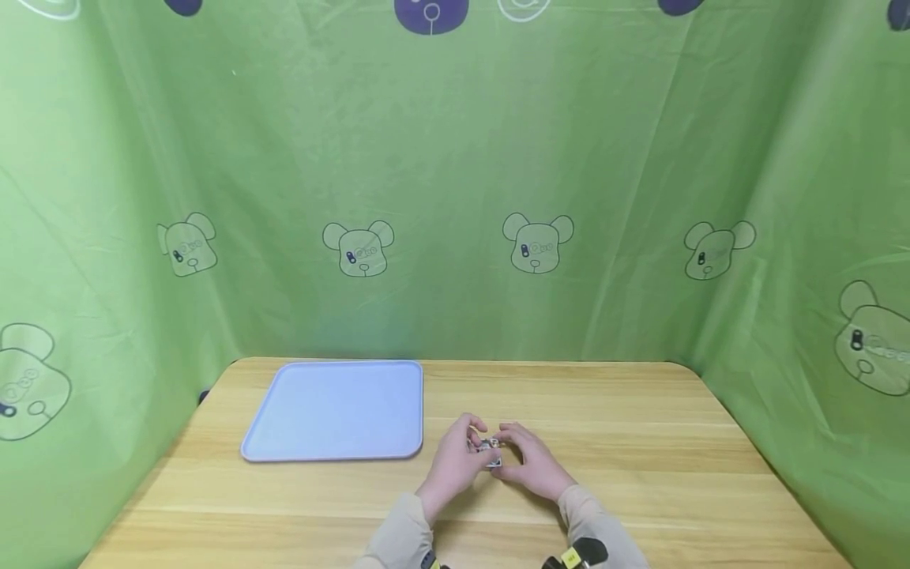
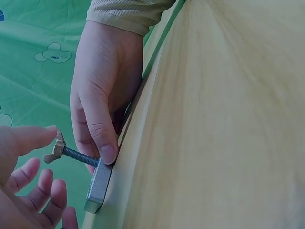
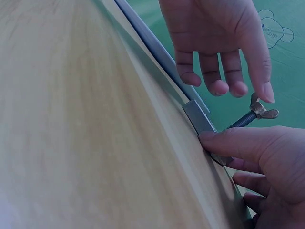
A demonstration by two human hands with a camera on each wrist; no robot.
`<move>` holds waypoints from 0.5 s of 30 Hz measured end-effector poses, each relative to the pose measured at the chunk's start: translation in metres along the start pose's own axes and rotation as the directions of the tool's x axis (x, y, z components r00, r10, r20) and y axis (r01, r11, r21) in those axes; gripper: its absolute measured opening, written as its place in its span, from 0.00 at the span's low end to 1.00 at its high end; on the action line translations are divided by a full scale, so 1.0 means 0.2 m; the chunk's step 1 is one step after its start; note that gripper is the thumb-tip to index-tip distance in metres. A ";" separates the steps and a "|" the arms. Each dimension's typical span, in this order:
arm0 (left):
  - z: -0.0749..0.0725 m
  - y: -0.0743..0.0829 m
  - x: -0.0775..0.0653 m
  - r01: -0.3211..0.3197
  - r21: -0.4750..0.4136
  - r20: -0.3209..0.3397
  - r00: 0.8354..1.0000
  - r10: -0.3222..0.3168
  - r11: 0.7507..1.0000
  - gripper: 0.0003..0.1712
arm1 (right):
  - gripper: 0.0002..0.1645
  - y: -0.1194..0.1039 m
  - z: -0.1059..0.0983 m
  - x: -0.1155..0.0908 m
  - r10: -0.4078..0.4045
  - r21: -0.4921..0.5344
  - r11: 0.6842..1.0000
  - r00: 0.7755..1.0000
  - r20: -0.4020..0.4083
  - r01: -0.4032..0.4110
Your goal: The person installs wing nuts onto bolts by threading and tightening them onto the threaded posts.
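A small grey metal block (image 3: 198, 117) stands on the wooden table between the two hands. A threaded wing screw (image 2: 78, 155) with a brass-coloured winged head sticks out of its side. My right hand (image 1: 533, 465) pinches the block at one end, thumb on its near edge and fingers behind. My left hand (image 1: 453, 460) has its thumb tip against one wing of the screw head (image 3: 263, 110). The other fingers of the left hand (image 3: 212, 33) are loosely bent and apart from the screw. In the head view, the hands partly hide the block.
A pale blue rectangular tray (image 1: 334, 411) lies at the back left of the wooden table (image 1: 626, 427). Green curtains (image 1: 455, 158) printed with bear heads surround the table's back and sides.
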State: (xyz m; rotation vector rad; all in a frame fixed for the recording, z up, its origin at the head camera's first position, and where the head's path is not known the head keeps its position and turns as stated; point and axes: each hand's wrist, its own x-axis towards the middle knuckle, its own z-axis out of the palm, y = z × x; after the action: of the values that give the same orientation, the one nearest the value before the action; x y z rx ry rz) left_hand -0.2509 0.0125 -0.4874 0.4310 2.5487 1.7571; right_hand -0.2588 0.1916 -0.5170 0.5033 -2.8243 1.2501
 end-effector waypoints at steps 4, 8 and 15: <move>0.00 0.00 0.00 -0.015 0.030 -0.023 1.000 0.015 0.999 0.17 | 0.37 0.00 0.00 0.00 -0.003 0.003 1.000 1.000 -0.004 0.003; 0.00 -0.01 0.00 -0.013 0.052 -0.016 1.000 0.014 0.999 0.16 | 0.37 0.00 0.00 0.00 -0.014 0.008 1.000 1.000 -0.004 0.014; 0.00 -0.01 0.00 0.002 0.031 0.010 1.000 -0.002 1.000 0.16 | 0.38 -0.01 0.00 0.00 -0.007 0.002 1.000 1.000 0.004 0.007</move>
State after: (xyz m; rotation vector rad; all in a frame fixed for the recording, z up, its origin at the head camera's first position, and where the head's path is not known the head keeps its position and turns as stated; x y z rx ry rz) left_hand -0.2509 0.0107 -0.4894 0.4377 2.5715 1.7125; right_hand -0.2578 0.1916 -0.5156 0.5160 -2.8226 1.2520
